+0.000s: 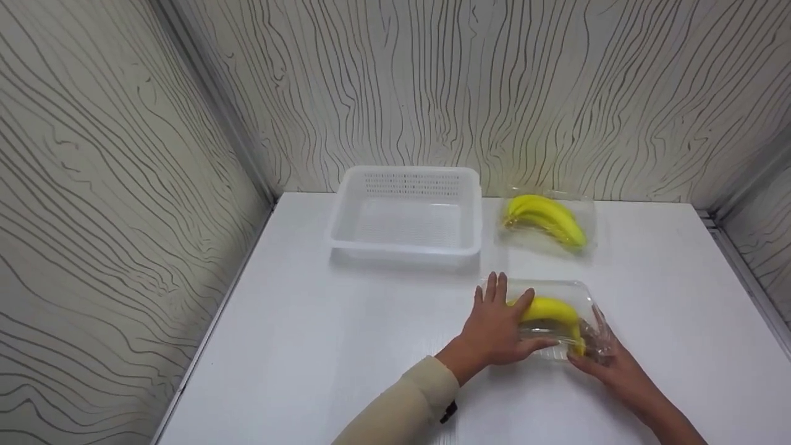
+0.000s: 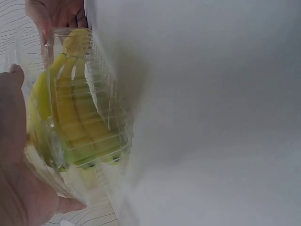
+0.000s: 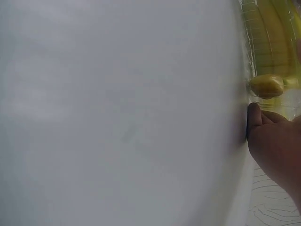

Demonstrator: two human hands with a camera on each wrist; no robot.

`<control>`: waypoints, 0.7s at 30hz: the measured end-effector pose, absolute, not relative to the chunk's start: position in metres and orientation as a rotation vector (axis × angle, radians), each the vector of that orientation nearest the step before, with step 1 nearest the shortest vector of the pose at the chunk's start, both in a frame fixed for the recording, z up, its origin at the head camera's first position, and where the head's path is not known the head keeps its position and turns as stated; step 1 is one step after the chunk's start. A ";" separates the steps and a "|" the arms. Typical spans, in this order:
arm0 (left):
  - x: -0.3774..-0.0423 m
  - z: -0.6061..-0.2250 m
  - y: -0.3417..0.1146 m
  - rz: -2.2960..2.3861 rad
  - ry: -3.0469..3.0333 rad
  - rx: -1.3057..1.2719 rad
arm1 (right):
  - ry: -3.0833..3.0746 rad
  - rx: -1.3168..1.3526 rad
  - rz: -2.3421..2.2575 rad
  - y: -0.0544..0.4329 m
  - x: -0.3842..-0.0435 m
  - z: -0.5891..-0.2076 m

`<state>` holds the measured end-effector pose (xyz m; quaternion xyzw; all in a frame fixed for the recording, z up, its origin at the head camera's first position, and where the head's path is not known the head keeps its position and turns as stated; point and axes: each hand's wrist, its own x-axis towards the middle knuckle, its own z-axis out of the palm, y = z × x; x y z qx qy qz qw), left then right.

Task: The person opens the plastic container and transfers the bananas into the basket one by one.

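A clear plastic box (image 1: 559, 287) with a bunch of yellow bananas (image 1: 547, 309) inside lies at the near right of the table. My left hand (image 1: 497, 327) rests with spread, straight fingers on the left part of its lid. In the left wrist view the bananas (image 2: 75, 113) show through the ribbed side, stems towards the right hand. At the box's right end, my right hand (image 1: 618, 364) holds the corner, thumb at the near side and fingers along the end. The right wrist view has this hand (image 3: 277, 141) beside the stem end; some fingertips are hidden.
Behind lies another clear plastic box (image 1: 590, 213) holding bananas (image 1: 544, 216), close to the back wall. To its left stands a white plastic basket (image 1: 405, 248) with slotted walls. Patterned panels (image 1: 395, 93) border the white table (image 1: 296, 346) at the back and sides.
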<state>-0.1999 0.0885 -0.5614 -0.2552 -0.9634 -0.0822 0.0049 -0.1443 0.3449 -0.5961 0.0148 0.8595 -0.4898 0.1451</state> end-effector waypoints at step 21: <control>-0.198 -0.557 0.088 -0.342 -3.056 -0.816 | 2.498 0.025 -1.223 0.347 -0.146 -0.588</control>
